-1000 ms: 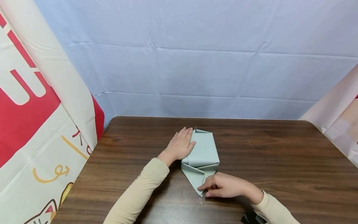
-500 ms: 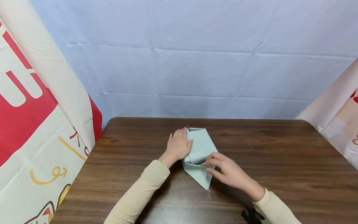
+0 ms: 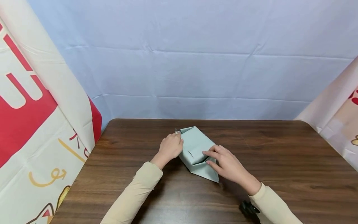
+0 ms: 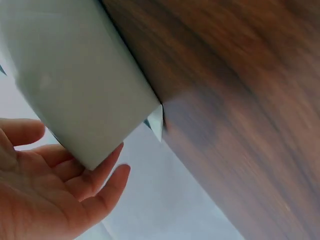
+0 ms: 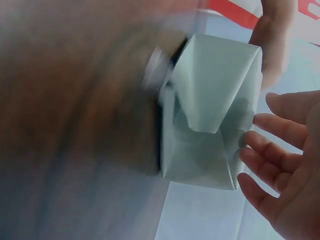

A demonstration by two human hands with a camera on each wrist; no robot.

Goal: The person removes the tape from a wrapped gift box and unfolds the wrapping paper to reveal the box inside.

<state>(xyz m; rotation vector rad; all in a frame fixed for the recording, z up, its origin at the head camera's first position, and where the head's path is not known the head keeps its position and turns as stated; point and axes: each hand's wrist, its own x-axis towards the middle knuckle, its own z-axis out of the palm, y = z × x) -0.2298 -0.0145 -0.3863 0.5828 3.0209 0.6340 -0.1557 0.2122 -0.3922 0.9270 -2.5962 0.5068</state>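
A box wrapped in pale green paper (image 3: 195, 143) lies turned at an angle on the table. At its near end a pointed paper flap (image 3: 208, 172) sticks out loose, and the right wrist view shows the folded end paper (image 5: 220, 80) standing partly open. My left hand (image 3: 171, 145) holds the far left corner, its fingers curled round the box end in the left wrist view. My right hand (image 3: 227, 163) rests its fingertips on the near right top edge, fingers spread and loosely bent. A blurred translucent bit (image 5: 156, 67) shows by the flap.
The brown wooden table (image 3: 279, 161) extends on both sides of the box. Behind it hangs a pale blue cloth (image 3: 179, 62), with a printed red and white cloth (image 3: 33, 124) at the left. A black device (image 3: 248, 210) is at the right wrist.
The box has turned, its pointed near end swinging right. My right hand has moved up from the flap's tip to the near top edge. My left hand has shifted left and curled round the corner.
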